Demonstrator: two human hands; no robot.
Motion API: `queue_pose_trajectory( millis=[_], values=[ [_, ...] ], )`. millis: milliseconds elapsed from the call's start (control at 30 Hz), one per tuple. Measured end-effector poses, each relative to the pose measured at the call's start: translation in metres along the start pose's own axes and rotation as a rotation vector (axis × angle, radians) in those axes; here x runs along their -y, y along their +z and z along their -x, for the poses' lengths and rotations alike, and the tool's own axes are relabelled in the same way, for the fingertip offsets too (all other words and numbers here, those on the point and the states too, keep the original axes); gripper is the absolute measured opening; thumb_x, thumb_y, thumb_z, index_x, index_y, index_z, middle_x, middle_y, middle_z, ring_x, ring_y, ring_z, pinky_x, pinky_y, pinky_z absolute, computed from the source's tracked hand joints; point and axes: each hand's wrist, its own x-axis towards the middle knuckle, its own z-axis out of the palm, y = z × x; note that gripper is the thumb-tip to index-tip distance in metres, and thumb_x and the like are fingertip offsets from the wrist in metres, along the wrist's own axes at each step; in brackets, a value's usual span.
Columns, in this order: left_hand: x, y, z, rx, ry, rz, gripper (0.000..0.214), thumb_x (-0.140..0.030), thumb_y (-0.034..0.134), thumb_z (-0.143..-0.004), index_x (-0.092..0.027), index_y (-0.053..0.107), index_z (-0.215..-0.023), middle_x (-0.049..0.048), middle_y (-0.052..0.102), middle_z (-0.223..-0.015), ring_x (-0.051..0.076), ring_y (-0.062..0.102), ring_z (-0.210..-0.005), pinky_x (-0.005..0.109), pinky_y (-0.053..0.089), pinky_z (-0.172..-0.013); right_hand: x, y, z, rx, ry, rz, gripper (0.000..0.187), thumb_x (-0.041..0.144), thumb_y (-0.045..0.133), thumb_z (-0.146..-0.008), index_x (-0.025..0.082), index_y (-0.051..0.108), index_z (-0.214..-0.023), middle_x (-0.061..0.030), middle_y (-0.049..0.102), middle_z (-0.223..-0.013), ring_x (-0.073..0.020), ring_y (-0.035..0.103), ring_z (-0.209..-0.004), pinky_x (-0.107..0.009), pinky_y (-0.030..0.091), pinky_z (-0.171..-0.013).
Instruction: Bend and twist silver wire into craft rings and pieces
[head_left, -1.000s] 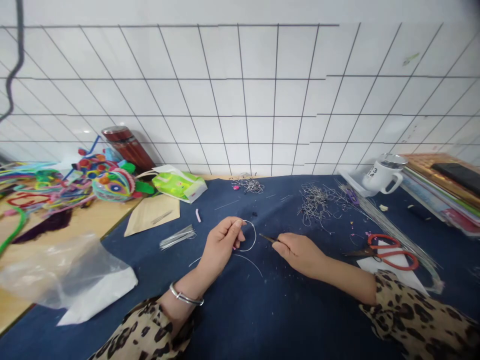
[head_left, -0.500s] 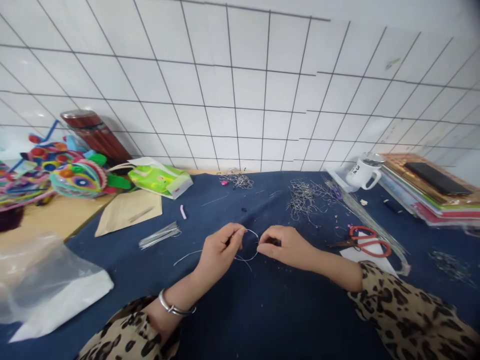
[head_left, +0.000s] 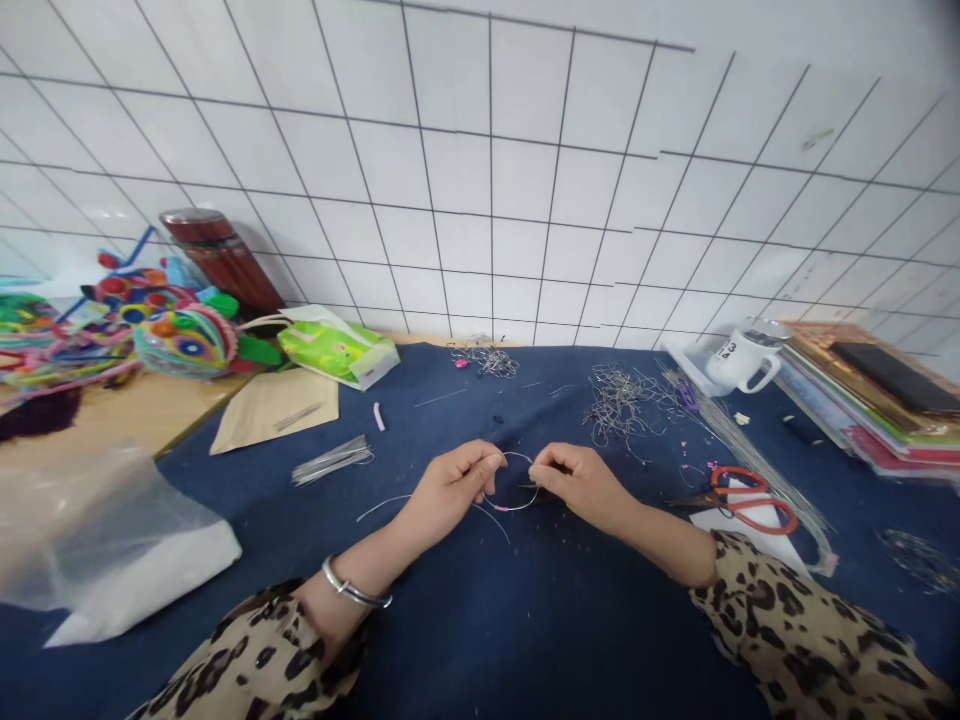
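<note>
The work looks partway along. A length of pale wire is already bent into a wire loop (head_left: 519, 508), which stands between the two hands above the dark blue cloth (head_left: 570, 640), with a short pink piece (head_left: 502, 509) at about its six o'clock. The left hand (head_left: 450, 490) pinches the loop near its ten o'clock between thumb and forefinger. The right hand (head_left: 581, 483) has its fingertips closed on the rim near three o'clock (a slim dark tip (head_left: 526, 487) shows just below them, too hidden to say what it belongs to or how firmly it is held).

What seems unfinished is the tail: one loose wire end (head_left: 502, 528) trails toward six o'clock, and another stretch of wire (head_left: 379, 506) shows past the left wrist at nine o'clock; whether they are one strand cannot be told. Nothing visible suggests these are trimmed or tucked in. From the loop, a bundle of straight wires (head_left: 330, 460) lies at nine to ten o'clock, and red-handled scissors (head_left: 718, 500) lie at three o'clock, untouched.
</note>
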Motion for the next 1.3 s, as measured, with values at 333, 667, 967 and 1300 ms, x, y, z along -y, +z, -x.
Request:
queue_pose_trajectory(
  millis=[333,667,967,1300],
  values=[
    [0.000,0.002,0.001,0.069,0.030,-0.056,0.022,-0.036,0.046,-0.086,-0.019,0.059,-0.092,-0.0027,0.053,-0.057,0.009,0.045,-0.048,0.020,0.037,-0.048,-0.011,0.005,0.000,0.012,-0.041,0.044,0.016,0.029,0.048,-0.083,0.017,0.056,-0.074,0.0032,0.053,-0.065,-0.0089,0.046,-0.060,-0.020,0.036,-0.059],
    [0.002,0.004,0.003,0.123,0.071,-0.139,0.022,-0.033,0.043,-0.087,-0.020,0.059,-0.094,-0.0023,0.054,-0.059,0.009,0.048,-0.050,0.020,0.039,-0.050,-0.018,0.014,-0.001,-0.050,-0.167,0.095,0.019,0.029,0.046,-0.085,0.017,0.058,-0.077,0.0009,0.056,-0.071,-0.0105,0.050,-0.067,-0.023,0.038,-0.066],
    [0.006,-0.002,-0.002,0.166,0.153,-0.178,0.025,-0.033,0.039,-0.089,-0.018,0.060,-0.093,-0.0008,0.055,-0.067,0.011,0.051,-0.061,0.022,0.042,-0.059,-0.024,0.015,-0.004,-0.028,-0.225,0.042,0.017,0.027,0.048,-0.085,0.017,0.057,-0.074,0.0012,0.054,-0.071,-0.0105,0.050,-0.069,-0.023,0.039,-0.070],
    [0.004,-0.003,-0.001,0.190,0.103,-0.166,0.028,-0.034,0.035,-0.091,-0.017,0.053,-0.106,0.0006,0.059,-0.072,0.010,0.053,-0.059,0.024,0.044,-0.061,-0.031,0.011,-0.007,-0.086,-0.114,-0.087,0.019,0.032,0.050,-0.085,0.017,0.060,-0.078,0.0012,0.057,-0.071,-0.0109,0.051,-0.067,-0.022,0.039,-0.064]
  ],
)
